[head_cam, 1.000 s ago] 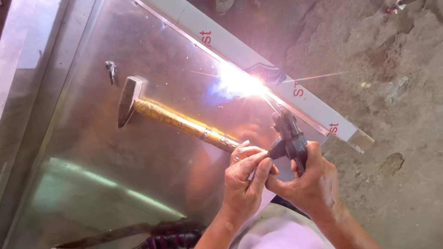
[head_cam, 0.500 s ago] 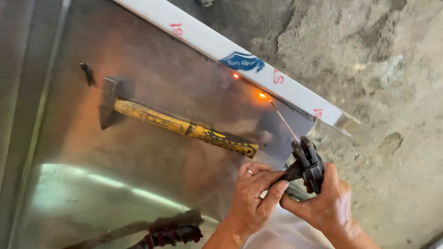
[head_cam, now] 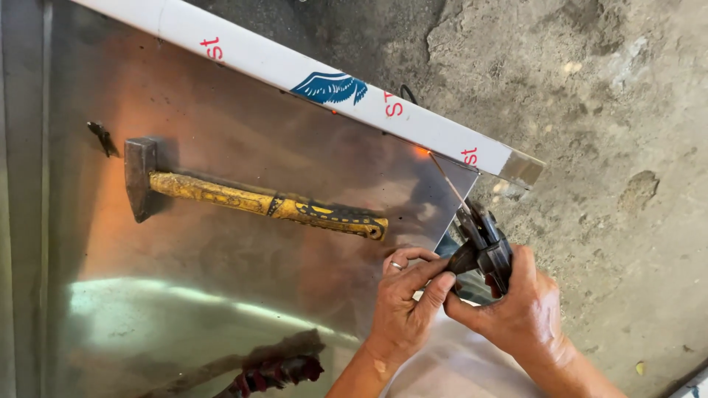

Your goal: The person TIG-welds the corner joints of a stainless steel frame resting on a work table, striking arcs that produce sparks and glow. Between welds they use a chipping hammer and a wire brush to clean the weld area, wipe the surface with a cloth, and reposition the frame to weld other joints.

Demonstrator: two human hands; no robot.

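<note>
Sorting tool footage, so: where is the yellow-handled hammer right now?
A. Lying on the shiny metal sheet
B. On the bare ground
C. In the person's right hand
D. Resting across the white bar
A: the hammer lies flat on the metal sheet, untouched by either hand.

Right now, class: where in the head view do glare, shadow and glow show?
Head view: pale glare streaks the steel sheet; the hammer casts a soft shadow; an orange glow marks the electrode tip; both hands stay sharp.
</note>
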